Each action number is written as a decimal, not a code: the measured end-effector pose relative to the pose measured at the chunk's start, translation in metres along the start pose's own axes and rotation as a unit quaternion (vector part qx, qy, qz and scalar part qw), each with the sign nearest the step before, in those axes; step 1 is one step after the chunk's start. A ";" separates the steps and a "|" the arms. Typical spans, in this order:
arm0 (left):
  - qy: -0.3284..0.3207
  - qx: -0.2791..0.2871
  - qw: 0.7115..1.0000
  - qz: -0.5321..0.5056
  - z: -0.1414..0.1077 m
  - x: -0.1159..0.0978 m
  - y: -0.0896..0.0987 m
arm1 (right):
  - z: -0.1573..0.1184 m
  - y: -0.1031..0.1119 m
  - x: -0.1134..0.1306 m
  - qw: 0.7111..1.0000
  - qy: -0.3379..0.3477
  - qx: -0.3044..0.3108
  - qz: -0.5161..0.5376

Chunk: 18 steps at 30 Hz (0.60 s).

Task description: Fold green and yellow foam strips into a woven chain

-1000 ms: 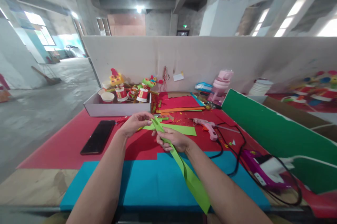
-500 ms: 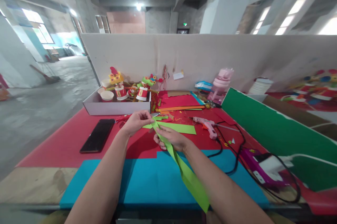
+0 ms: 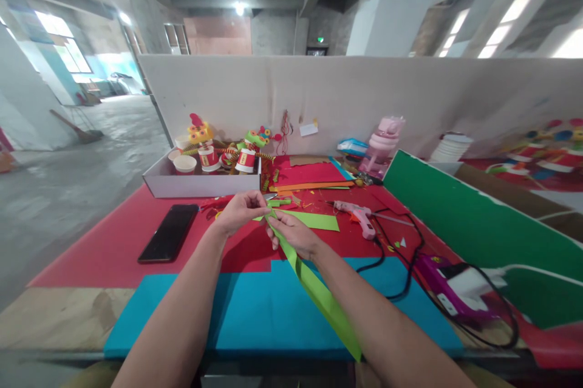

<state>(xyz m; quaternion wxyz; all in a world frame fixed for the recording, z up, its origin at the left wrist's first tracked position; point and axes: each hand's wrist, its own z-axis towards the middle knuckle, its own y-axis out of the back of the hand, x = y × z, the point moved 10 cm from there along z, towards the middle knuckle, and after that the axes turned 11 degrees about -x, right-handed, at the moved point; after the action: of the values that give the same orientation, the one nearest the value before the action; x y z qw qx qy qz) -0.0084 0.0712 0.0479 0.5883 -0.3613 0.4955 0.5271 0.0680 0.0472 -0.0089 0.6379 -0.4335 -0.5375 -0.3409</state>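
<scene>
A long green paper strip [image 3: 319,297] slants from the fingers down toward the table's front edge, partly behind my right forearm. My left hand [image 3: 240,213] pinches its upper end between thumb and fingers. Close beside it, my right hand [image 3: 294,234] is closed around the strip just below that end. Behind both hands another flat green paper strip [image 3: 319,221] lies on the red table covering [image 3: 100,242]. Small green scraps [image 3: 279,202] and a scissor blade [image 3: 272,196] show just beyond the fingertips; the rest of the scissors is mostly hidden.
A black phone [image 3: 169,233] lies left of my hands. Right of them are a pink glue gun [image 3: 357,215] with a black cord and a purple power strip [image 3: 450,294]. A white box [image 3: 203,186] holds paper cups and figures. Blue paper [image 3: 255,315] covers the front; a green board [image 3: 483,230] leans at right.
My right hand has slid slightly up and left along the strip, closer to my left hand. The fingertips now nearly meet at the strip's end.
</scene>
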 end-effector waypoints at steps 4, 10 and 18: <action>0.002 0.007 1.000 -0.014 0.000 0.000 -0.002 | -0.001 0.000 0.001 1.000 -0.001 -0.002 -0.002; -0.002 -0.005 1.000 -0.030 0.000 -0.001 0.000 | -0.001 -0.003 0.002 1.000 -0.001 0.004 -0.007; 0.011 -0.009 0.999 -0.033 0.002 0.004 0.001 | -0.001 -0.002 0.002 1.000 0.004 -0.005 -0.012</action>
<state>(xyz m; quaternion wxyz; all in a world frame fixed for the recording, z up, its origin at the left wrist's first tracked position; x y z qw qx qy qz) -0.0095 0.0739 0.0450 0.5968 -0.3887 0.4844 0.5080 0.0672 0.0462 -0.0064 0.6338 -0.4288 -0.5382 -0.3532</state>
